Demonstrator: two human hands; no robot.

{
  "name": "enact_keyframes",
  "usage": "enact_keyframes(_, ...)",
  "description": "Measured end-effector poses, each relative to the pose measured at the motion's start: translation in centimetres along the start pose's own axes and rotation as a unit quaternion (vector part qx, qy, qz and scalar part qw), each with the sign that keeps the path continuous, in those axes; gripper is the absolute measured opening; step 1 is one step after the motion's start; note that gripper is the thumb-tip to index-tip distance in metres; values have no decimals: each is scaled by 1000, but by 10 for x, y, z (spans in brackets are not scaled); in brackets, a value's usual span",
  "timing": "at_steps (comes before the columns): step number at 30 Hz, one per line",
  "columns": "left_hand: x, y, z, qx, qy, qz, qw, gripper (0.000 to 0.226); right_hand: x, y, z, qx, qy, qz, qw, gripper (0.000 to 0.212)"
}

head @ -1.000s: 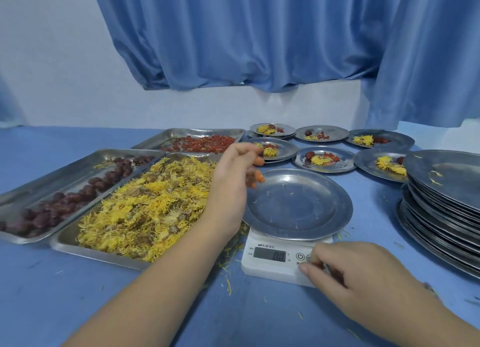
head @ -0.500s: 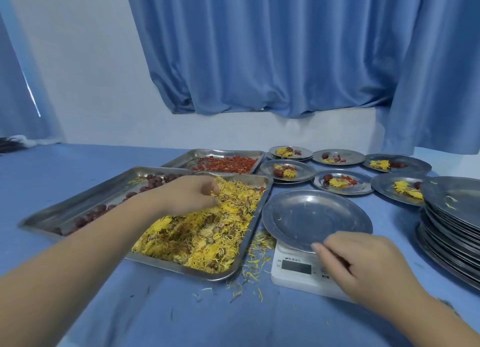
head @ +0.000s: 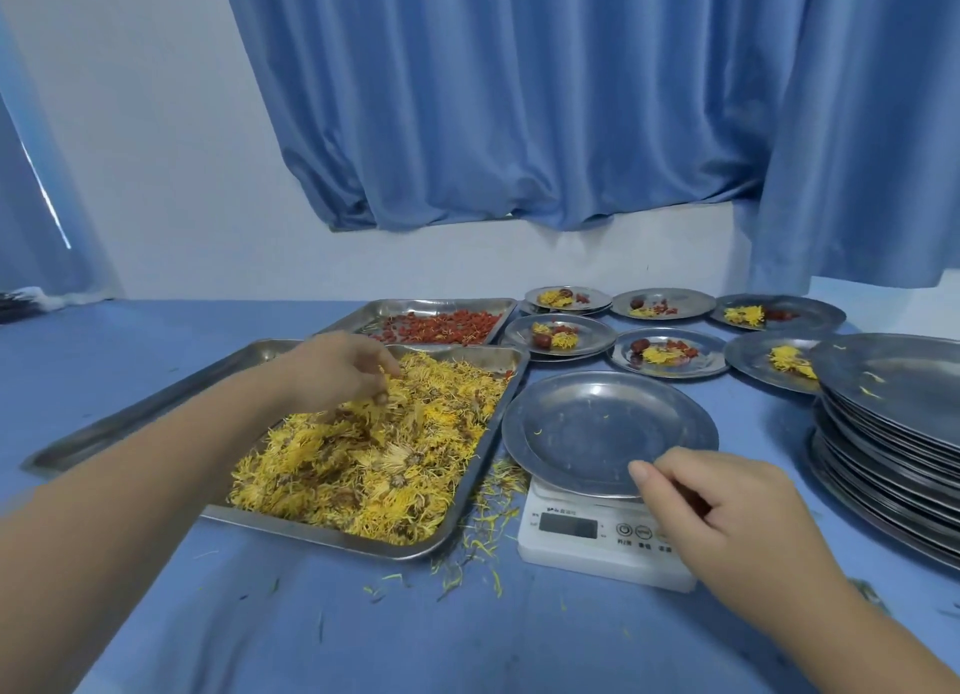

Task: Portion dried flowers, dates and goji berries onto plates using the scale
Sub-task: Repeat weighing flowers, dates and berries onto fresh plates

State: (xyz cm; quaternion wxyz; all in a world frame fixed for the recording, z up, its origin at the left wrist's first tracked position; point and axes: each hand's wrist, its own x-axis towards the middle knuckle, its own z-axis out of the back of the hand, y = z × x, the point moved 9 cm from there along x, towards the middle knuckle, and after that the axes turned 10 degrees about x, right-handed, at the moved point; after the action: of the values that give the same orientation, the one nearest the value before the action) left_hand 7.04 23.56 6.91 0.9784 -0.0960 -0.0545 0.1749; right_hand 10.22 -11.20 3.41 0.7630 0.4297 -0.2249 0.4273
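We see the flowers [head: 374,449] heaped in the near tray [head: 332,537], just left of the empty plate [head: 582,428] that sits on the scale [head: 597,542]. So the coming move, as we judge it, runs rightward: from the tray across its right rim to the plate. The tray's long axis goes from near-left to far-right, its far corner close to the plate rim. Left hand [head: 337,371] is the nearer one, already down in the far part of the pile, fingers curled into the petals; whether it has actually pinched a bunch we cannot tell, since the fingertips are buried. Left forearm reaches in low from the near-left, wrist bent down. Right hand [head: 727,522] rests at the plate's near edge over the scale's right side, loosely clenched, thumb [head: 647,477] touching the rim, gripping nothing we can make out. Goji tray [head: 441,324] lies behind, filled plates [head: 670,353] further right, clean stack [head: 893,433] at far right. Loose petals [head: 483,537] litter the cloth between tray and scale. Scale display is unreadable.
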Motion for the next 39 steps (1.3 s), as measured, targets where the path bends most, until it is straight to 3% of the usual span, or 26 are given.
enact_keyframes(4,1,-4,12,-49,-43,0,998,13,-3,0,-5,-2,21,0,1000,44)
enact_keyframes(10,9,-18,19,-29,-86,13,996,16,1,-6,0,17,15,-37,999,42)
enact_keyframes(17,5,-69,12,-163,-68,-38,983,19,2,-9,-2,18,18,-38,999,44)
enact_keyframes(22,-6,-155,-39,-136,29,-169,976,17,3,-18,3,30,0,-54,998,44)
enact_keyframes(27,18,-198,-70,-105,18,-186,977,15,4,-25,3,26,-3,-67,997,44)
enact_keyframes(34,33,-185,-69,46,-3,-218,975,31,3,-24,0,23,5,-60,998,43)
enact_keyframes(39,13,-155,-60,40,-49,-241,968,32,1,-11,-8,10,26,-32,999,44)
